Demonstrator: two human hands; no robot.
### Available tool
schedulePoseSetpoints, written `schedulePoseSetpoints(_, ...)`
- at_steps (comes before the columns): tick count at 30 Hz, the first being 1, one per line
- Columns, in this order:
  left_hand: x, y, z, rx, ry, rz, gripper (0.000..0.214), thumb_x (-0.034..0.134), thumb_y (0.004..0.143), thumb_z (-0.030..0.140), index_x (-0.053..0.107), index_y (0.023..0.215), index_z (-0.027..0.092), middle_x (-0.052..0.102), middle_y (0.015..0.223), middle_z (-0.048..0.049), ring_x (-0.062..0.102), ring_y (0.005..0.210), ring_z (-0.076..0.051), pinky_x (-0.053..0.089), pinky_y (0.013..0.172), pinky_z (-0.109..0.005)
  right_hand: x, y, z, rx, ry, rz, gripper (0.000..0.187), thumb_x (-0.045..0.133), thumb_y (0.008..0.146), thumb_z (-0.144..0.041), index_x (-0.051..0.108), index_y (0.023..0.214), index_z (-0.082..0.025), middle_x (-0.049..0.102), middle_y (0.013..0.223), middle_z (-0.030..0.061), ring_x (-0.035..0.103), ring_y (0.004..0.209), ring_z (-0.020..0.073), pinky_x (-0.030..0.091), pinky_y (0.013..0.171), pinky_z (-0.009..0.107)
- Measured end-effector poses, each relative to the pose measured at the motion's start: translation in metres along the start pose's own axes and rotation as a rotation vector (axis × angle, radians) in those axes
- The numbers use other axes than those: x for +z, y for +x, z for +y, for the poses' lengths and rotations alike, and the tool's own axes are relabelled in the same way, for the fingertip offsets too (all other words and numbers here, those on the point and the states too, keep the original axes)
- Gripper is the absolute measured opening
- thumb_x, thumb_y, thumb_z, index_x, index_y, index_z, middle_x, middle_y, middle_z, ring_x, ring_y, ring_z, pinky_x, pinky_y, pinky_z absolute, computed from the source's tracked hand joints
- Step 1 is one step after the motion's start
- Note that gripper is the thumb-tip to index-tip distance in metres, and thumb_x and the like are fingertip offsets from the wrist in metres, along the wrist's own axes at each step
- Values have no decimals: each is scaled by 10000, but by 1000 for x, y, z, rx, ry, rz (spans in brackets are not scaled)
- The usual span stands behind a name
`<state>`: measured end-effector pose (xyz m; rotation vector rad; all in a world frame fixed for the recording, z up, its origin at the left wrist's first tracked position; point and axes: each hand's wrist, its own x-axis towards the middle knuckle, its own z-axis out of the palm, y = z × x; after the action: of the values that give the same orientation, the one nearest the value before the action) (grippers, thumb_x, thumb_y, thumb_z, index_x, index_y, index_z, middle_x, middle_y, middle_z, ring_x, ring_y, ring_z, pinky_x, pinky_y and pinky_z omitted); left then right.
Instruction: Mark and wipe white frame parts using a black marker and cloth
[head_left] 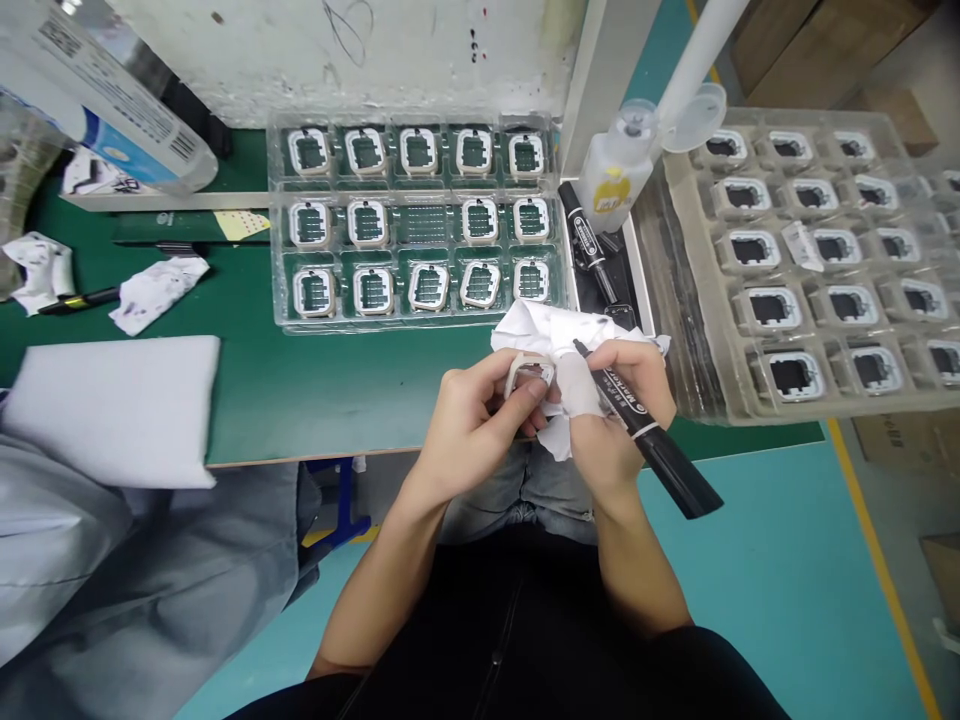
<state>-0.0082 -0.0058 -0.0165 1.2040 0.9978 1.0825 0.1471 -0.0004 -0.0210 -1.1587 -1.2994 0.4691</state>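
Between the fingers of my left hand (pixel 480 420) is a small white square frame part (pixel 531 374), held near the table's front edge. My right hand (pixel 619 420) grips a black marker pen (pixel 645 430), its dark tip pointing up and left toward the part. The right thumb is wrapped in white material and lies close to the part. A crumpled white cloth (pixel 544 325) sits behind and under both hands. Beyond them, a clear plastic tray (pixel 279 312) carries similar frame parts in its pockets; one pocket in the middle row has no part.
Stacked trays (pixel 697 330) of frame parts stand at the right. A bottle with an open cap (pixel 619 165) and another marker (pixel 589 240) are by the post. At left lie a white foam sheet (pixel 112 405), a stained cloth (pixel 159 292) and a large bottle (pixel 127 110). Someone's grey-clothed leg is lower left.
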Motion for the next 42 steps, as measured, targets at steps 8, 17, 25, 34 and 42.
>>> schedulePoseSetpoints(8, 0, -1, 0, 20, -12, -7, 161, 738, 1114, 347, 788, 1084, 198, 769, 761, 7, 716, 651, -156, 618, 646, -268, 3, 2, -4, -35, -22, -19, 196, 847, 959, -221, 657, 930, -260, 574, 690, -102, 513, 543, 81, 409, 507, 242)
schedulePoseSetpoints(17, 3, -3, -1, 235, 367, 54, 213, 654, 1097, 180, 843, 1192, 203, 729, 736, 38, 627, 623, -110, 491, 656, -233, 1, 2, -3, 12, -34, -61, 221, 891, 908, -228, 675, 934, -269, 607, 738, -86, 549, 598, 104, 451, 532, 260)
schedulePoseSetpoints(25, 3, -3, -6, 239, 268, 65, 206, 705, 1122, 255, 852, 1257, 202, 882, 1017, -40, 760, 771, -134, 590, 737, -227, -6, 5, -1, -11, 74, 31, 203, 816, 1010, -309, 641, 920, -258, 615, 802, -54, 563, 647, 114, 494, 577, 276)
schedulePoseSetpoints(34, 2, -4, -7, 272, 303, 94, 258, 695, 1089, 164, 861, 1282, 207, 874, 921, 1, 749, 731, -120, 568, 716, -217, -2, -2, -2, -43, -17, 7, 188, 848, 1002, -332, 676, 965, -266, 619, 766, -66, 544, 603, 112, 467, 541, 280)
schedulePoseSetpoints(42, 6, -2, -5, 371, 444, 108, 331, 664, 1045, 55, 885, 1235, 212, 885, 958, -32, 832, 920, -188, 627, 852, -269, 1, -5, -2, -100, -85, -12, 149, 820, 978, -260, 672, 989, -271, 610, 772, -77, 571, 614, 108, 484, 572, 280)
